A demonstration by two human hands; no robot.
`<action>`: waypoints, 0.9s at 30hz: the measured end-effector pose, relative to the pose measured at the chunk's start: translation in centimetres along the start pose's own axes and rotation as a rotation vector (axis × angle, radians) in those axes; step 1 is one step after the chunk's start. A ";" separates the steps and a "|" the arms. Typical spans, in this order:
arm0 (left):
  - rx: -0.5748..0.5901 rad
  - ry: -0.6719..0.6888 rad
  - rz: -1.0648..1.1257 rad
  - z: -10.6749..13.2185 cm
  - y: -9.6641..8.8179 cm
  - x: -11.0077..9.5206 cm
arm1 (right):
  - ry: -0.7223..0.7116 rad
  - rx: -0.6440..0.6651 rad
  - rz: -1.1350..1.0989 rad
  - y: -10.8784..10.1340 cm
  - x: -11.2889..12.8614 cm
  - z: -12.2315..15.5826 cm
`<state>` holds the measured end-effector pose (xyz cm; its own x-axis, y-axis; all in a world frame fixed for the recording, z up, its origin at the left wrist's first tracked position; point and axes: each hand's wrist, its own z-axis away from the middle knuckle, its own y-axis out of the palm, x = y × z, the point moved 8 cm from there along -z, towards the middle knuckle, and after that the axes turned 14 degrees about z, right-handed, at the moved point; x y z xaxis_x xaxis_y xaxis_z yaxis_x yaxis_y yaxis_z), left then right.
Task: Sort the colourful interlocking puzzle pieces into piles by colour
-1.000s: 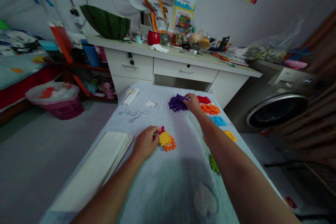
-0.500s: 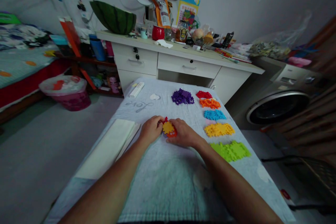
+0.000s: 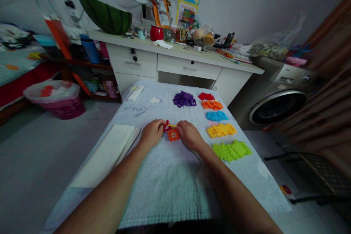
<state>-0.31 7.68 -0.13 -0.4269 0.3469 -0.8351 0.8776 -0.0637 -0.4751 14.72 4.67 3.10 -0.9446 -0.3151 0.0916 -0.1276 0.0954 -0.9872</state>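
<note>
My left hand (image 3: 151,132) is closed on a small red interlocking plastic piece (image 3: 166,126), its fingertips partly hidden behind it. Across from it, my right hand (image 3: 190,135) pinches the end of a yellow plastic piece (image 3: 172,125), which is turned edge-on and reaches to the red one. Just below them is an orange piece (image 3: 173,135) with square openings and notched edges; whether it is joined to the others I cannot tell. All this is over the middle of the cloth-covered table (image 3: 161,186).
Piles of similar pieces sit beyond and to the right: purple (image 3: 184,99), red (image 3: 206,96), orange (image 3: 212,105), blue (image 3: 216,116), yellow (image 3: 221,130) and green (image 3: 231,150). Folded white material (image 3: 106,155) lies left, with a white box (image 3: 136,93) behind. A white desk (image 3: 189,68) stands at the back.
The yellow piece has turned from face-up to edge-on, uncovering more of the orange piece. My right hand has shifted its grip onto the yellow piece's end. The view has swung slightly right.
</note>
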 end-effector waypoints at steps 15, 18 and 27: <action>0.001 -0.037 -0.002 0.0 0.2 0.5 | 0.196 0.060 0.003 1.7 -4.6 1.9; 0.001 -0.031 -0.011 0.0 0.2 0.6 | 0.192 0.055 0.027 1.5 -4.1 1.8; 0.022 -0.016 -0.037 0.0 0.2 0.4 | 0.323 -0.026 0.147 -3.6 -14.5 4.5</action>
<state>-0.25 7.83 -0.54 -0.4623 0.3342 -0.8213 0.8565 -0.0714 -0.5112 30.22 4.60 4.74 -0.9998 0.0187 -0.0102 0.0127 0.1433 -0.9896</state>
